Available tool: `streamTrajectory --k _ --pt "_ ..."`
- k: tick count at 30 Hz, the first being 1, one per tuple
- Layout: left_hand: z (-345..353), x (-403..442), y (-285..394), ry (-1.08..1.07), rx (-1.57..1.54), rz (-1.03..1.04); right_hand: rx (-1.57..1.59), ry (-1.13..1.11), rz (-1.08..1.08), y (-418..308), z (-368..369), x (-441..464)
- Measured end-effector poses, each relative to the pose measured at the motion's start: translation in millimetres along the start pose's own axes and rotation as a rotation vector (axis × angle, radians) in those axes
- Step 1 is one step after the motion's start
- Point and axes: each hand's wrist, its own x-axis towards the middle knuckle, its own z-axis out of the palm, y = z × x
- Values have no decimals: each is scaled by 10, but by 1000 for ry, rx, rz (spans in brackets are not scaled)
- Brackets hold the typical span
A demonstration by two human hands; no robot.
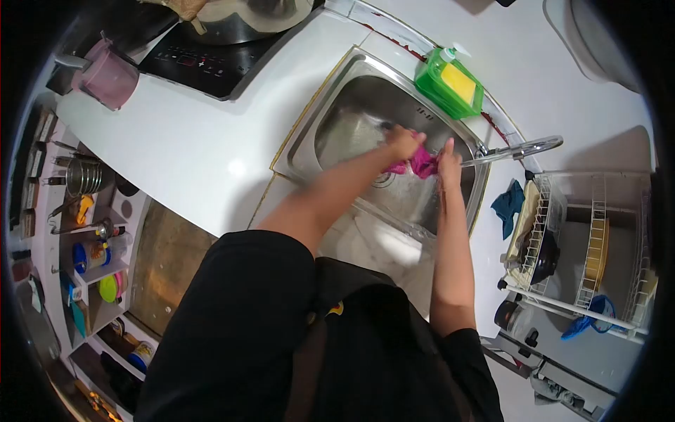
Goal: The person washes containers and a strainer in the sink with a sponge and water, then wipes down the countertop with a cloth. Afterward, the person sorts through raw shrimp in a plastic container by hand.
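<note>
A bright pink cloth [424,163] is held over the steel sink [336,130], bunched between my two hands. My left hand [404,143] has its fingers closed on the cloth's upper left part. On the cloth's right side, my right hand [449,166] grips it close to the faucet [520,150]. Below the cloth, the drain [383,180] is partly visible. The sink bottom looks wet. Behind the sink stands a green caddy [450,91] with a yellow sponge [458,84] and a pump bottle.
A dark blue cloth [508,209] lies right of the sink, beside a white wire dish rack [587,295]. At the upper left are a black cooktop [200,65] with a pan and a pink pitcher [107,76]. Shelves [98,281] with kitchen items stand at the left.
</note>
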Motion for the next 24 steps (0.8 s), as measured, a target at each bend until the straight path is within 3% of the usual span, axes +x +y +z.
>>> streamTrajectory --k 1,4,7,9,11,12,14,17,18,21,23,24 --pt "-13 117 -105 82 255 -37 -310 6 -123 -108 -119 11" --pt "-113 263 -126 46 18 249 -376 76 -267 -621 -288 -221" --pt "-45 157 247 -405 -453 631 -172 93 -297 -619 -358 -66" --pt "-218 -129 539 -469 -310 397 -129 73 -262 -725 -531 -130" --pt "-148 -179 566 -326 -155 474 -100 76 -336 -705 -731 -133" --pt "-40 -170 504 -248 -67 543 -135 213 -282 -661 -748 -138" --pt "151 -162 437 -135 97 670 70 13 -189 -505 -974 -17" --pt "118 -329 804 -374 227 601 355 -191 -95 -537 -1067 -196" --pt "297 -266 822 -263 220 689 359 -227 -100 -516 -1078 -244" --pt "106 -257 1146 -218 -15 815 454 -366 -108 -78 -1182 -114" --pt "-74 -294 1257 -228 -29 766 623 -430 -112 -97 -1160 -322" --pt "-85 -207 1279 -209 -14 770 528 -408 -172 -37 -1096 -363"
